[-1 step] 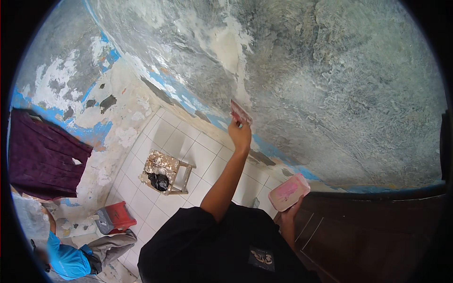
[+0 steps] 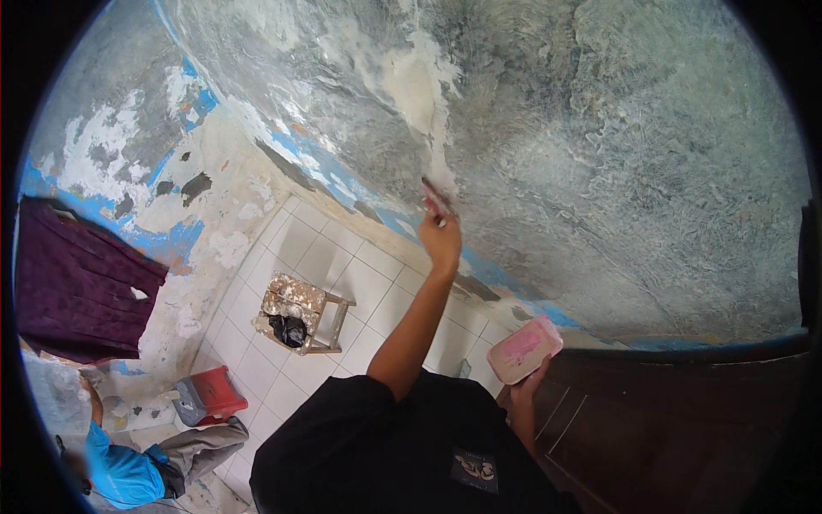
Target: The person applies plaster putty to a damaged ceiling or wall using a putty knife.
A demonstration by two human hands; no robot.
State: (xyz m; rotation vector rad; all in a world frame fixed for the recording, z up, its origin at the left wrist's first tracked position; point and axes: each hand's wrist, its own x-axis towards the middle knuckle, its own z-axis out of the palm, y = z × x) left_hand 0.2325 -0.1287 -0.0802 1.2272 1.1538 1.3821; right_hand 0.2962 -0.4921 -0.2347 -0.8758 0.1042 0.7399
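Note:
My left hand (image 2: 441,240) reaches up to the grey plastered wall (image 2: 548,171), its fingers closed round a small reddish putty scraper (image 2: 437,199). The scraper is seen nearly edge-on, at the lower end of a pale putty streak (image 2: 415,90); whether its blade touches the wall I cannot tell. Lower on the right, my right hand (image 2: 533,381) grips the edge of a shallow pink tray (image 2: 524,351) from below. Pale, pink-streaked material coats the tray's upper face. Part of the right hand is hidden beneath the tray.
A paint-spattered wooden stool (image 2: 295,295) bearing a black plastic bag (image 2: 288,330) stands on the white tiled floor (image 2: 295,240). A person in blue (image 2: 128,471) is at lower left, near a red and grey container (image 2: 212,397). Purple cloth (image 2: 81,278) hangs at left; a dark brown surface (image 2: 659,428) lies at right.
My left hand has shifted slightly to the right, and the scraper has turned from showing its flat face to nearly edge-on. The tray and my right hand stay in place.

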